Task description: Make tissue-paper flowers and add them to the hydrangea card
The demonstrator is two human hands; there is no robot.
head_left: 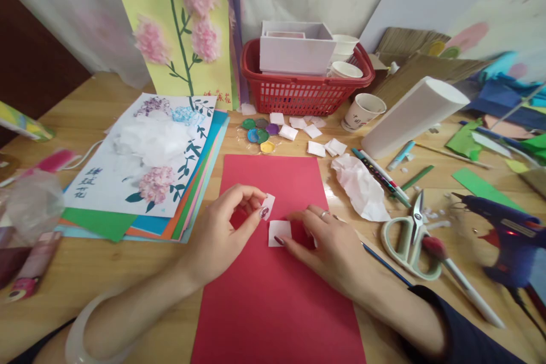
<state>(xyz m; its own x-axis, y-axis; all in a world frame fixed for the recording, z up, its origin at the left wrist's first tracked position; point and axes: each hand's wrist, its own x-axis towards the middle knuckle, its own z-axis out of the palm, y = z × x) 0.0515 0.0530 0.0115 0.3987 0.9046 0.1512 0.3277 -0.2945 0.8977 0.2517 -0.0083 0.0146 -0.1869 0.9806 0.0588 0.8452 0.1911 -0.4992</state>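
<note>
My left hand (226, 233) pinches a small piece of white paper (268, 205) between thumb and fingertips, above a red sheet (277, 307). Just to the right, my right hand (330, 239) has its thumb over the edge of a white paper square (279, 227), with its other fingers curled beside it. Whether that square rests on the red sheet or is lifted slightly, I cannot tell. A thin blue brush handle (386, 264) shows beyond my right wrist, its middle hidden by the hand.
Several white paper pieces (313, 131) and paint lids (252, 135) lie beyond the sheet, before a red basket (290, 96). Scissors (412, 239), crumpled tissue (360, 187) and a lit glue gun (507, 233) are right. Coloured papers (183, 222) lie left.
</note>
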